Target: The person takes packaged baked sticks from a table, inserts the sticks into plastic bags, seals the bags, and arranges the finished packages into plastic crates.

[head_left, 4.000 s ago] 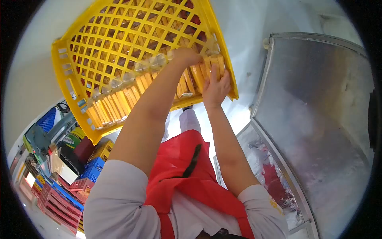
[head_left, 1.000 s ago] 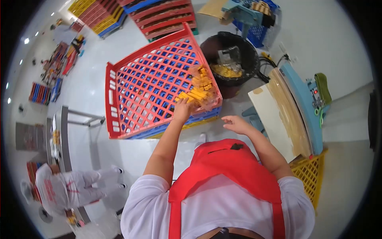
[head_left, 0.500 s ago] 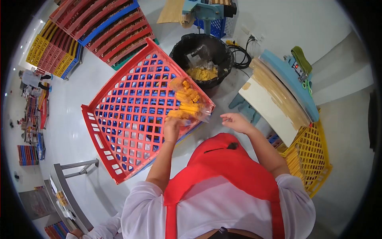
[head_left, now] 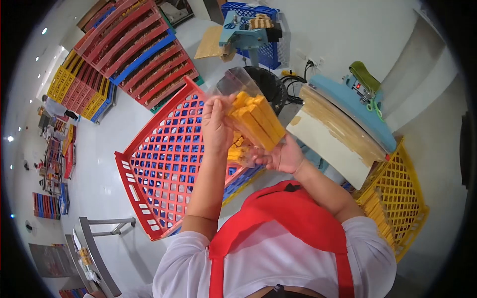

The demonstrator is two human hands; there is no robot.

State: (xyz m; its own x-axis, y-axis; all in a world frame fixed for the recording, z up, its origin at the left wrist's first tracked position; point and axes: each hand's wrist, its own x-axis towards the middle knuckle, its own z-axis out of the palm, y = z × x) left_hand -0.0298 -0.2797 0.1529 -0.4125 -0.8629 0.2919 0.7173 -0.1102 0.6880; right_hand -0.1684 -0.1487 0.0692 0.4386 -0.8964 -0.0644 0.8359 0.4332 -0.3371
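Observation:
A clear plastic bag [head_left: 256, 119] of yellow-orange sticks hangs tilted in front of me. My left hand [head_left: 216, 121] pinches its gathered upper left side. Under the lower end of the bag is my right hand [head_left: 283, 156], palm up with fingers spread, touching or nearly touching the plastic. Below and behind the held bag, more bagged yellow pieces [head_left: 237, 149] lie in the red crate [head_left: 166, 164], partly hidden by the bag and my left hand.
Behind the bag stands a black bin [head_left: 272, 84]. A pale blue machine [head_left: 355, 114] with a white board [head_left: 328, 146] is at right, above a yellow crate [head_left: 402, 198] of yellow packs. Stacked crates [head_left: 144, 54] rise at upper left; a metal table [head_left: 94, 248] stands at lower left.
My left hand has lifted a bag of yellow sticks up from the red crate. My right hand has moved in, turned palm up, to its lower end.

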